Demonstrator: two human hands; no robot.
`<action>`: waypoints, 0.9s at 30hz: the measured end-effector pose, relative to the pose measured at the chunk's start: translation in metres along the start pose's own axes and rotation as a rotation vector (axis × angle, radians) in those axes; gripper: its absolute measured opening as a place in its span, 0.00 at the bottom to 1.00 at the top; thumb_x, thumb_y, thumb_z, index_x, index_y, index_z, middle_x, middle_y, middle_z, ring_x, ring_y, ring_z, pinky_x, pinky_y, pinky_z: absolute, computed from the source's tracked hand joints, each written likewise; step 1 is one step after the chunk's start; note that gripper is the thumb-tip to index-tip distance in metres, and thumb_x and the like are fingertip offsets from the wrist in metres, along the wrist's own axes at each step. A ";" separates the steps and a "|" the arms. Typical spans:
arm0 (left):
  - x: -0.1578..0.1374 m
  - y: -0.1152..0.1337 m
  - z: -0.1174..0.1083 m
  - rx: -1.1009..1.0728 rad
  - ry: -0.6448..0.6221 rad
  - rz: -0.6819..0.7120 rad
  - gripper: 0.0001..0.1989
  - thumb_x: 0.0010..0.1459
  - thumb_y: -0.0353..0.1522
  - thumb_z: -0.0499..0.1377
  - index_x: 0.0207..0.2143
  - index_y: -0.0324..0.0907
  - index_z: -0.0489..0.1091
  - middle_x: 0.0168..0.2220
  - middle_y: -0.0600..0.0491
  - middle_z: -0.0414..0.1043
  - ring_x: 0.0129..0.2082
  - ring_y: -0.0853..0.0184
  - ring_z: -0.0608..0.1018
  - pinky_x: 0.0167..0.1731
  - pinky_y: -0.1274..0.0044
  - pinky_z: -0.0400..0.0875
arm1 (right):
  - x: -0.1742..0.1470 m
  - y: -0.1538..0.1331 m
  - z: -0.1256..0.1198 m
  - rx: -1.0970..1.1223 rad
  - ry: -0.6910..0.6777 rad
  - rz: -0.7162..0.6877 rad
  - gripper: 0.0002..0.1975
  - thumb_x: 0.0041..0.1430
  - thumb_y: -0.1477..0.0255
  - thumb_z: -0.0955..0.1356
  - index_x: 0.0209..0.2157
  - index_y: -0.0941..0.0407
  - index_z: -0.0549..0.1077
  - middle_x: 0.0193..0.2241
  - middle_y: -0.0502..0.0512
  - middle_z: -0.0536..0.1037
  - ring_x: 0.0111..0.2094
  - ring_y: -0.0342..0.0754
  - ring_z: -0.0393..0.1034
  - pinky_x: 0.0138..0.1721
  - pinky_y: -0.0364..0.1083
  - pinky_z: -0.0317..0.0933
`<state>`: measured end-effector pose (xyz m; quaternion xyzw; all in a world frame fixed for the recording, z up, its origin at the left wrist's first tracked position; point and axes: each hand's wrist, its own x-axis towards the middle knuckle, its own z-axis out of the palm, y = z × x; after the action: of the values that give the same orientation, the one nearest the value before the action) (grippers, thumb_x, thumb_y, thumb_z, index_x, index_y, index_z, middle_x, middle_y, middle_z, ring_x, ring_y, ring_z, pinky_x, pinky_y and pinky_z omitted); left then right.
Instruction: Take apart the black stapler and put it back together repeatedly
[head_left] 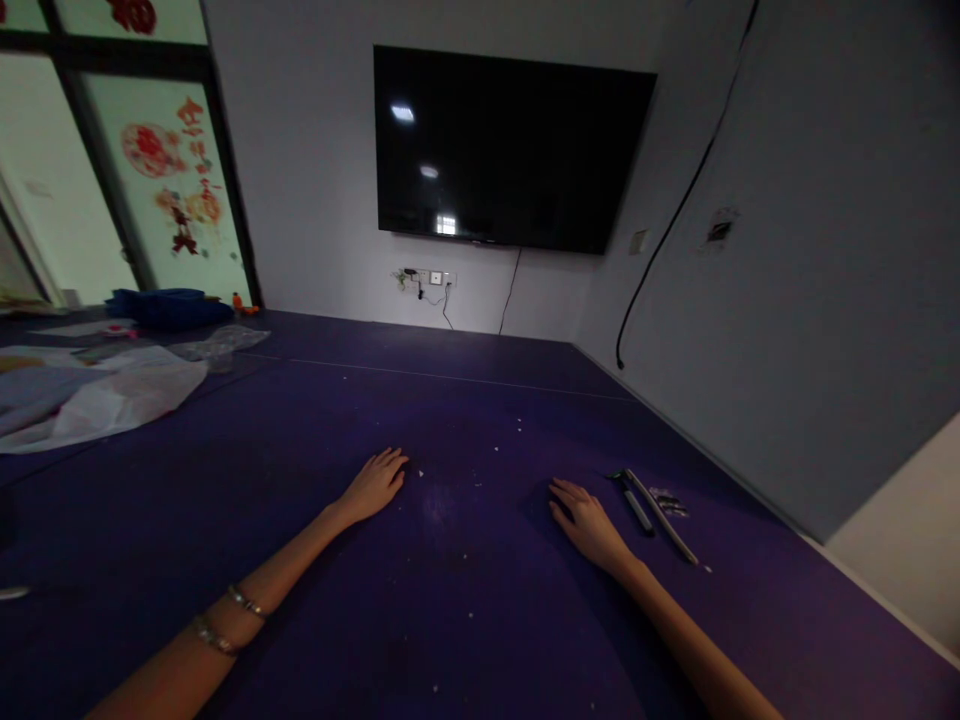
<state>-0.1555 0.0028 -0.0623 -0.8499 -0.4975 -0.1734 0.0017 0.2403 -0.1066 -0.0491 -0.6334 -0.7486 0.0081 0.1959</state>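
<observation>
Resting both hands palm down and well apart on a purple tabletop (pixel 450 590). Holding nothing in left hand (pixel 373 484) — with fingers loosely spread and two bracelets (pixel 246 602) on that forearm. Holding nothing in right hand (pixel 589 525) either, with fingers partly spread and slightly bent. Having close by, just right of right hand, a slim dark-handled tool (pixel 637 511) and a long, pale, curved rod (pixel 663 515) (too small to tell their exact kind) — side by side. Facing a black wall-mounted television (pixel 510 150), with tiny white specks (pixel 496 449) between hands and beyond.
</observation>
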 end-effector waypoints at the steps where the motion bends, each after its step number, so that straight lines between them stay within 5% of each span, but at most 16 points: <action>1: 0.000 0.000 0.000 0.003 -0.004 -0.001 0.22 0.60 0.37 0.43 0.53 0.39 0.63 0.58 0.44 0.57 0.59 0.58 0.57 0.56 0.63 0.52 | 0.000 0.000 0.000 0.001 0.000 0.000 0.23 0.60 0.64 0.56 0.51 0.58 0.67 0.55 0.60 0.65 0.56 0.54 0.56 0.54 0.56 0.52; 27: -0.001 0.000 -0.001 -0.023 0.011 0.003 0.22 0.60 0.37 0.43 0.53 0.40 0.62 0.58 0.45 0.58 0.59 0.59 0.57 0.56 0.64 0.52 | 0.001 0.005 0.006 0.058 0.013 -0.009 0.23 0.59 0.64 0.57 0.53 0.58 0.65 0.54 0.60 0.65 0.55 0.53 0.57 0.54 0.55 0.52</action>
<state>-0.1562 0.0016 -0.0619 -0.8497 -0.4941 -0.1838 -0.0052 0.2433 -0.1032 -0.0562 -0.6239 -0.7497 0.0246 0.2192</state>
